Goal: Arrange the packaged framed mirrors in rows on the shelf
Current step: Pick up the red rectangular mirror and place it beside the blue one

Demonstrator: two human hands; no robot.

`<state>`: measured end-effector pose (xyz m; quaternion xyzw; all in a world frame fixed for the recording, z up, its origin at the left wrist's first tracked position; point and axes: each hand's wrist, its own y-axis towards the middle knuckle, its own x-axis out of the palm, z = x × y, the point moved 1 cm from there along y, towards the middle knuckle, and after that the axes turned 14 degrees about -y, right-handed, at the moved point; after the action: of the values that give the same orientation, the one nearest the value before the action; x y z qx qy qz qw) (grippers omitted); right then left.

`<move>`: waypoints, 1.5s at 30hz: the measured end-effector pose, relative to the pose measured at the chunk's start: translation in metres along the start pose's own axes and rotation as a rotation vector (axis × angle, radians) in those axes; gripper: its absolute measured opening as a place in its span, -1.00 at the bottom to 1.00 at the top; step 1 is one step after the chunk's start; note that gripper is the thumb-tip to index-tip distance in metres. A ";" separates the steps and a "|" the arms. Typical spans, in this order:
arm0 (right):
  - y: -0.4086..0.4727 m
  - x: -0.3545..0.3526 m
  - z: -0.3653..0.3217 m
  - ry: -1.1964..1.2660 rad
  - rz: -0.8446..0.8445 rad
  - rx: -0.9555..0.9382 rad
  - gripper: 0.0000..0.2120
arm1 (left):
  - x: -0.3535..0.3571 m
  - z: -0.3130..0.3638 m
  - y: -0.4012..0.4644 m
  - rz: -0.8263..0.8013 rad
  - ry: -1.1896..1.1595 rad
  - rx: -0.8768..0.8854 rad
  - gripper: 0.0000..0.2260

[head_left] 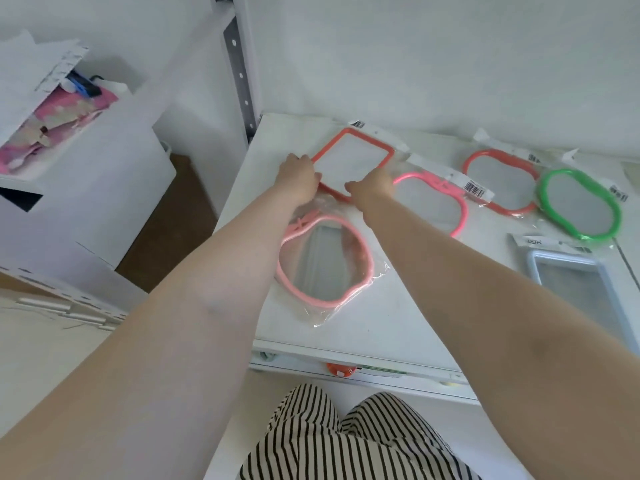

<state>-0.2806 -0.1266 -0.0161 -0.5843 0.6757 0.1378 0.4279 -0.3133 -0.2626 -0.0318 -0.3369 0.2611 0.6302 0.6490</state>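
Several packaged framed mirrors lie flat on the white shelf. My left hand and my right hand both grip the near edge of the orange rectangular mirror at the shelf's back left. Just in front of it lies a pale pink wavy mirror in a clear bag, partly under my forearms. To the right sit a brighter pink mirror, a red wavy mirror, a green wavy mirror and a light blue rectangular mirror.
A grey perforated shelf upright rises at the shelf's back left corner. White boxes stand to the left, one open with pink packaged goods. A lower shelf edge with an orange item shows below. Striped trousers are at the bottom.
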 end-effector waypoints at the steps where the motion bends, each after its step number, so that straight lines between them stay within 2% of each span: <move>1: -0.002 0.000 0.001 0.075 -0.001 0.028 -0.66 | -0.002 -0.003 -0.002 0.045 -0.059 -0.021 -0.68; 4: -0.012 -0.009 -0.001 0.159 -0.006 0.102 -0.72 | -0.015 -0.010 -0.012 0.037 -0.377 -0.165 -0.82; 6: -0.019 -0.018 -0.003 0.267 -0.002 0.128 -0.75 | -0.026 -0.013 -0.020 -0.002 -0.633 -0.302 -0.82; 8: -0.031 -0.027 -0.005 0.375 -0.014 0.157 -0.92 | -0.039 -0.011 -0.032 -0.042 -0.877 -0.406 -0.80; 10: -0.041 -0.034 -0.003 0.472 -0.047 0.179 -0.80 | -0.051 -0.003 -0.047 -0.103 -1.114 -0.464 -0.91; 12: -0.053 -0.042 -0.001 0.517 -0.083 0.167 -0.69 | -0.062 0.008 -0.065 -0.161 -1.231 -0.480 -0.90; 15: -0.073 -0.056 0.005 0.576 -0.144 0.136 -0.60 | -0.073 0.025 -0.089 -0.247 -1.274 -0.458 -0.87; 18: -0.084 -0.072 0.017 0.674 -0.169 0.124 -0.57 | -0.075 0.039 -0.112 -0.256 -1.329 -0.472 -0.84; 21: -0.095 -0.089 0.035 0.722 -0.186 0.111 -0.65 | -0.069 0.048 -0.136 -0.228 -1.369 -0.496 -0.91; 26: -0.120 -0.107 0.072 0.697 -0.229 0.087 -0.82 | -0.048 0.059 -0.176 -0.128 -1.329 -0.535 -0.90; 31: -0.143 -0.116 0.098 0.695 -0.204 0.101 -0.79 | -0.038 0.075 -0.214 -0.122 -1.331 -0.518 -0.65; 34: -0.163 -0.121 0.113 0.693 -0.178 0.101 -0.78 | -0.037 0.086 -0.241 -0.131 -1.335 -0.511 -0.80; 36: -0.179 -0.123 0.124 0.702 -0.162 0.115 -0.81 | -0.031 0.087 -0.258 -0.124 -1.314 -0.490 -0.78; 39: -0.211 -0.127 0.144 0.730 -0.128 0.155 -0.84 | -0.020 0.083 -0.285 -0.149 -1.285 -0.493 -0.85; 43: -0.260 -0.129 0.169 0.698 -0.099 0.225 -0.86 | -0.006 0.080 -0.325 -0.201 -1.285 -0.497 -0.85; 45: -0.284 -0.132 0.182 0.645 -0.073 0.285 -0.88 | 0.001 0.082 -0.345 -0.207 -1.286 -0.503 -0.74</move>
<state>0.0461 0.0075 0.0622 -0.5561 0.7671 -0.1650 0.2742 0.0224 -0.1913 0.0569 -0.0605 -0.3623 0.6807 0.6338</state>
